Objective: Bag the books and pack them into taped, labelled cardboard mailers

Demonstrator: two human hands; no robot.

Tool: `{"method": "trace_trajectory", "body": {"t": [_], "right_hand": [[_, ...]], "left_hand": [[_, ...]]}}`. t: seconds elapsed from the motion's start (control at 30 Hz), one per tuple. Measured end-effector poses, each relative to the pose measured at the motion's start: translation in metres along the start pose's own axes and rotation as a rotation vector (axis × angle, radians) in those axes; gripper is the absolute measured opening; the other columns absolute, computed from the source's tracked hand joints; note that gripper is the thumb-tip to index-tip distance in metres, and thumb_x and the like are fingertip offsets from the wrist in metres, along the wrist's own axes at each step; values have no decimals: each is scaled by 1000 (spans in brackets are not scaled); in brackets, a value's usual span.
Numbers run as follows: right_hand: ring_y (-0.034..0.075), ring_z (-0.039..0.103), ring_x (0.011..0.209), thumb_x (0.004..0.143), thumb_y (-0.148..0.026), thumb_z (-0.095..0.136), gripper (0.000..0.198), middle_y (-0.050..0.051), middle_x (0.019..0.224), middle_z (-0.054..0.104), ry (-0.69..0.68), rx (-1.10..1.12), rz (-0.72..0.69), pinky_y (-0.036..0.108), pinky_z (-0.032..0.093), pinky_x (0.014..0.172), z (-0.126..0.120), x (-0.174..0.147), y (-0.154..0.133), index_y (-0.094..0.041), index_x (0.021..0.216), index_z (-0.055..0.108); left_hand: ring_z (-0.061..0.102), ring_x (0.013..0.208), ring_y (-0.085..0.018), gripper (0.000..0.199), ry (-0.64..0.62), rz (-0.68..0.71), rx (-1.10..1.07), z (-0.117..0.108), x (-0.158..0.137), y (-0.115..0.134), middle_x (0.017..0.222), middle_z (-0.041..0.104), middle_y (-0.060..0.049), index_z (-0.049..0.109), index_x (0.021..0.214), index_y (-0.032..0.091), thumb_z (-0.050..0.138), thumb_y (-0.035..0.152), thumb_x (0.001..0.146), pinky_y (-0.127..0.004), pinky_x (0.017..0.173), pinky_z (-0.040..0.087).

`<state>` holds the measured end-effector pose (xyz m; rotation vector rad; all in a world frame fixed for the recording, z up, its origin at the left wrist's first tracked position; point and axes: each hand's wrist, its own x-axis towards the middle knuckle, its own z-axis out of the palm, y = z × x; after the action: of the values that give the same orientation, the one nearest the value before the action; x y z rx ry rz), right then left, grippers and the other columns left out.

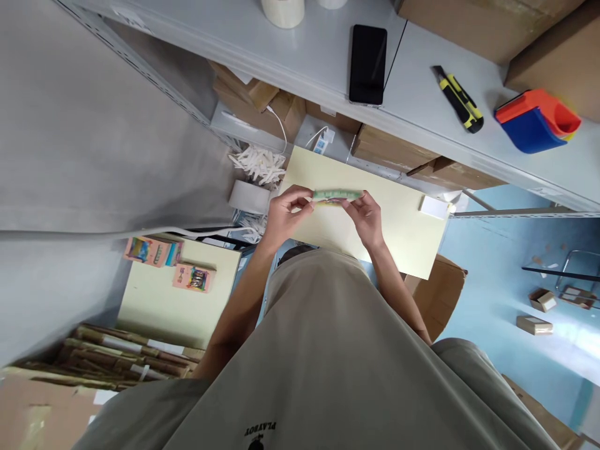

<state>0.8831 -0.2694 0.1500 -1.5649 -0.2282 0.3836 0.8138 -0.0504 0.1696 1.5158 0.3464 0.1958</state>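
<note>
Between my two hands is a narrow green packet (337, 194) with a multicoloured lower edge, held level above a pale yellow tabletop (398, 215). My left hand (284, 215) pinches its left end with thumb and fingers. At the right end, my right hand (365, 217) grips it the same way. The print on the packet is too small to read, and I cannot tell whether it is a flat box or a wrapper.
A grey shelf (323, 56) crosses above the table, bearing a black phone (368, 64), a yellow-black utility knife (458, 99) and an orange-blue holder (537, 120). White paper strips (260, 164) lie left of the table. Pink boxes (194, 277) sit on a side table (173, 306).
</note>
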Motion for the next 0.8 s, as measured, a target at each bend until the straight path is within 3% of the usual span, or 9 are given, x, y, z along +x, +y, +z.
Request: {"method": "trace_trajectory", "body": {"t": [0.13, 0.27, 0.4, 0.47, 0.53, 0.67, 0.8], "right_hand": [[34, 71, 150, 92, -82, 86, 51, 7, 131, 86, 15, -50, -102, 62, 55, 131, -4, 5, -1, -32, 92, 75], [33, 74, 145, 97, -78, 83, 45, 6, 133, 85, -9, -35, -106, 60, 58, 128, -9, 7, -3, -33, 97, 81], [29, 82, 116, 98, -76, 82, 48, 5, 114, 87, 8, -73, -43, 51, 70, 104, -14, 6, -5, -34, 122, 84], [26, 81, 97, 98, -77, 83, 58, 3, 102, 86, 34, -96, 13, 45, 71, 89, -16, 6, -7, -34, 137, 80], [23, 79, 88, 99, -79, 79, 61, 2, 101, 86, 42, -97, 38, 42, 71, 81, -18, 5, -9, -35, 140, 78], [23, 82, 87, 97, -85, 77, 58, 4, 104, 87, 12, -58, 63, 41, 70, 78, -18, 7, -11, -32, 119, 82], [22, 81, 72, 92, -86, 83, 61, 6, 83, 86, -12, -36, 171, 36, 68, 66, -10, 10, -10, -25, 93, 76]], "left_hand": [[78, 114, -27, 11, -37, 136, 60, 2, 2, 4, 110, 84, -9, 87, 81, 28, 93, 36, 84, -44, 107, 63], [82, 112, -27, 24, -7, 66, -22, 4, 2, 5, 109, 85, -10, 82, 89, 24, 96, 43, 83, -42, 104, 65], [82, 85, -21, 47, 51, -78, -70, 0, 2, 3, 99, 84, -5, 74, 99, 23, 104, 52, 77, -32, 81, 65], [76, 69, -17, 49, 38, -106, -50, -4, 3, 3, 92, 82, -3, 76, 100, 23, 103, 57, 79, -29, 68, 60], [71, 62, -15, 47, 7, -111, -22, -7, 3, 2, 87, 80, -3, 83, 104, 22, 99, 61, 84, -29, 62, 56], [70, 64, -16, 52, -8, -140, -12, -5, 4, -2, 88, 83, -5, 89, 108, 21, 100, 63, 81, -30, 61, 54], [72, 63, -19, 54, 60, -218, -58, 4, 6, -13, 73, 78, -6, 85, 90, 18, 99, 70, 83, -31, 58, 51]]}}
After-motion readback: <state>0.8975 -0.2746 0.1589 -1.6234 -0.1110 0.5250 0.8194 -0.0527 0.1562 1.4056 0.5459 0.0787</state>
